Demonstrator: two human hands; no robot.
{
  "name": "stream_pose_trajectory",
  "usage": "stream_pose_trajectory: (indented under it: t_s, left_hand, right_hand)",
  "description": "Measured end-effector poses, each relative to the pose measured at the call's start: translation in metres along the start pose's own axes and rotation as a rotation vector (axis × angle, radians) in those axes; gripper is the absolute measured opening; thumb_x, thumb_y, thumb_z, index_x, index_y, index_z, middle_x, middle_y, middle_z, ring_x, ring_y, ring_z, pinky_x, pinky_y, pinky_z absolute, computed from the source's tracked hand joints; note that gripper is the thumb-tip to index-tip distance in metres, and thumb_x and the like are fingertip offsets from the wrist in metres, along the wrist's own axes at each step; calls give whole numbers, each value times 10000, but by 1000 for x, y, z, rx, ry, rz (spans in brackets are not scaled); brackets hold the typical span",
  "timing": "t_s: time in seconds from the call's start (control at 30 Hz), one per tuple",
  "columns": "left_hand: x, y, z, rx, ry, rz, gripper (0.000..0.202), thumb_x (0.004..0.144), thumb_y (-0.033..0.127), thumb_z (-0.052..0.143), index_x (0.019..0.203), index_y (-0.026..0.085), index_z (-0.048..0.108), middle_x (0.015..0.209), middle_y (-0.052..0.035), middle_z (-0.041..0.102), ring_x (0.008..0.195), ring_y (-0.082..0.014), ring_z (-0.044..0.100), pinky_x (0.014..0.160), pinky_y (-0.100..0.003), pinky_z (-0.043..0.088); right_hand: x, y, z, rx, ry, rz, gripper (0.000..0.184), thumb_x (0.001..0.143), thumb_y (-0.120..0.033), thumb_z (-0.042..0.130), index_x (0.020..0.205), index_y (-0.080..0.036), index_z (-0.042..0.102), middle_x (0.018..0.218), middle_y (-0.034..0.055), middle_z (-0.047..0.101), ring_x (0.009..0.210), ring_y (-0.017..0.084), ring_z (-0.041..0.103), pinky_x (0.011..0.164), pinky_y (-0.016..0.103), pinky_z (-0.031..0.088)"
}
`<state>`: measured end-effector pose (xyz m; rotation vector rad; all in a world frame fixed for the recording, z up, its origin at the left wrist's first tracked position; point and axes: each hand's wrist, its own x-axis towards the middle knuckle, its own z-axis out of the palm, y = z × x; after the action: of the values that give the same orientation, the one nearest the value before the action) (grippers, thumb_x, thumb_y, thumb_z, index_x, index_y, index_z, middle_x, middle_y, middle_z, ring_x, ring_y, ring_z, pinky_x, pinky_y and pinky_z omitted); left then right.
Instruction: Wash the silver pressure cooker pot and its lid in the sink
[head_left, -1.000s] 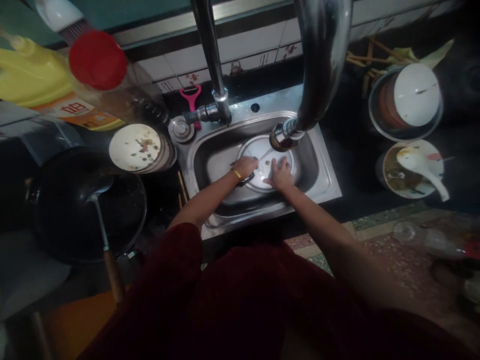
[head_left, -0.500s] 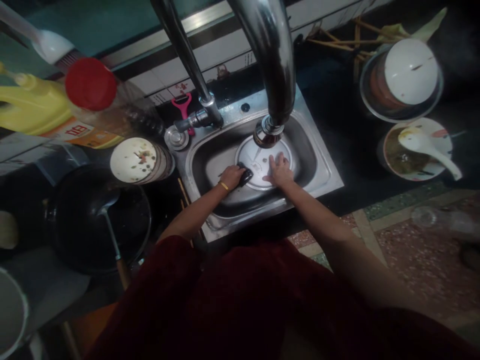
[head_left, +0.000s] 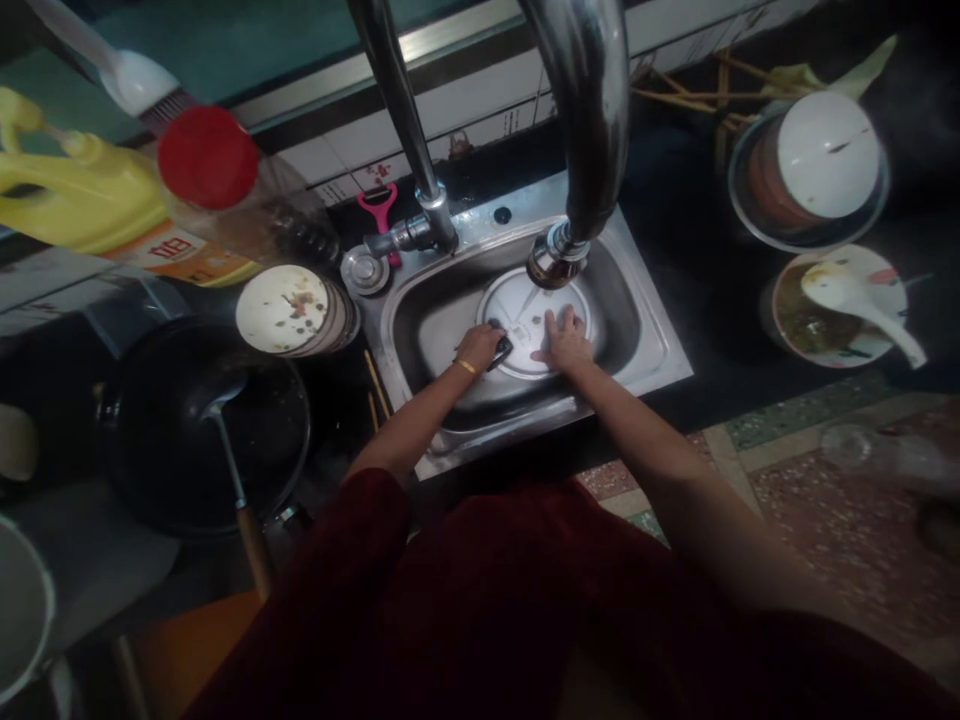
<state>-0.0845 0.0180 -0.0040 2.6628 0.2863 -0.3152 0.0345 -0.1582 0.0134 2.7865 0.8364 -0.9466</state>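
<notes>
A round white plate [head_left: 529, 305] lies in the steel sink [head_left: 645, 340] under the curved tap [head_left: 585, 120]. My left hand [head_left: 480, 347] is closed on a dark scrubber [head_left: 501, 348] pressed against the plate's left edge; a yellow bangle circles that wrist. My right hand [head_left: 564, 342] lies flat on the plate's near right part with fingers spread, holding it down.
A stack of dirty plates [head_left: 289, 310] stands left of the sink, beside a black wok with a ladle [head_left: 202, 420]. A yellow bottle [head_left: 82, 195], a red-capped bottle [head_left: 208, 158] and a pink peeler [head_left: 380, 205] are at the back. At the right stand a pot with a white lid [head_left: 814, 170] and a bowl with a spoon [head_left: 840, 305].
My left hand with the scrubber slid from the plate's upper left down to its left edge. My right hand stayed on the plate. The view shifted slightly.
</notes>
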Motion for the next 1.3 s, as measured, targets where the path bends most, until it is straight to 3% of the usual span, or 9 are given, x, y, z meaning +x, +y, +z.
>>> stream_pose_trajectory:
  t_s: [0.2,0.43,0.63,0.8,0.87,0.97,1.03,1.17,1.3]
  left_hand:
    - [-6,-5,-3,21,-15,-62,339,923,162,388,1040,170,706,944,-99,682,941,-193,609,886,-311,443]
    - [4,6,3,-15,-22,25,316,915,192,425,1101,173,680,990,-110,669,993,-207,601,915,-321,434]
    - [-12,-8,-9,-54,-56,-141,299,920,167,386,991,142,675,1011,-122,679,1003,-218,616,928,-337,437]
    - [-2,25,-8,-395,156,-422,310,917,172,385,1201,176,510,984,-69,690,893,-168,644,826,-299,490]
    - [0,31,-1,-454,192,-553,334,903,156,395,1228,184,467,952,-65,695,846,-171,650,783,-304,500]
    - [-1,15,4,-346,205,-572,347,887,122,391,1218,171,485,998,-105,694,915,-196,651,811,-322,487]
    - [-6,-5,3,-205,166,-544,350,876,97,380,1191,155,522,1019,-133,689,963,-215,645,833,-330,476]
    - [-17,-35,-7,-51,95,-572,358,857,64,377,1151,103,577,1044,-185,670,1014,-244,634,865,-348,468]
    - [-9,-31,-17,-133,133,-632,365,835,60,399,1125,95,618,1094,-197,654,1056,-251,619,900,-358,462]
  right_hand:
    - [-1,1,-1,12,1,-17,1072,731,-681,612,1527,-234,50,1582,182,-104,1406,427,119,1032,593,345]
    - [0,3,1,30,3,-31,1068,739,-680,598,1529,-204,58,1577,202,-103,1409,439,104,1038,619,317]
    - [-1,4,0,54,25,-25,1052,728,-719,575,1526,-222,101,1582,194,-92,1406,431,126,1025,613,329]
    - [-24,-3,-6,74,213,-85,747,826,-492,598,1464,-199,341,1577,199,89,1377,412,239,1034,557,325]
    - [-28,-12,-5,139,275,-134,519,898,-398,497,1366,-175,492,1481,189,356,1316,353,369,1043,491,337]
    - [-21,-34,-1,324,125,-149,420,940,-317,383,1268,-143,579,1131,137,656,1084,247,579,956,360,433]
    - [-10,-50,2,414,46,-125,397,934,-291,379,1243,-155,586,1021,94,693,971,211,624,898,320,465]
    - [5,-66,8,439,79,-81,312,868,-234,470,1150,-197,598,946,53,692,877,200,635,859,318,471]
    - [7,-61,10,560,31,-54,213,844,-203,491,1025,-201,603,731,-2,644,704,163,610,748,277,487]
